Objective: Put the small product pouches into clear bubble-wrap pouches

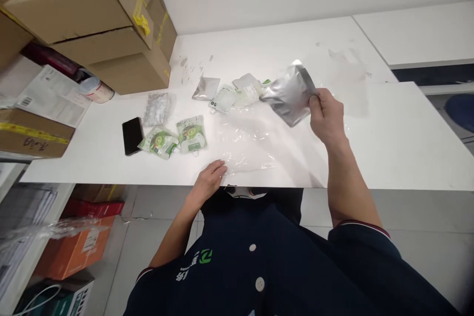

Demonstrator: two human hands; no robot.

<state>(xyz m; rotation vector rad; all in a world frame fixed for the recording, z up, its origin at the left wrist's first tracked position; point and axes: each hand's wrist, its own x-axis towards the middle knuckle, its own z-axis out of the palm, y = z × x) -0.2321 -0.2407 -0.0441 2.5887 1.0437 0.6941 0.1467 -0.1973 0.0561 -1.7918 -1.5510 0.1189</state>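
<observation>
Most of the room is taken up by the white surface [407,148]. More space for moving is found toward its right end than at its back left, where a big cardboard box [74,5] is stacked with others.

The clear plastic [246,145] is laid out on the middle of the surface, close to the near edge. Its near left corner is touched by the left grip [212,177]; whether it is pinched or just pressed cannot be told. Thin plastic like this may slide or wrinkle, so it is best kept flat and not pulled over the edge.

The silver pouch [291,94] is held up and tilted, a bit farther back and to the right of the clear plastic. Its right side is pinched between the thumb and fingers of the right grip [326,113]. It looks bendy, so a firm but gentle hold is best. Its left end is seen very near the small packets [224,98], and these may be knocked if it is swung left too low.

Two green pouches [191,134] are laid to the left, with the black phone [132,137] just beside them. They should not be bumped.
</observation>
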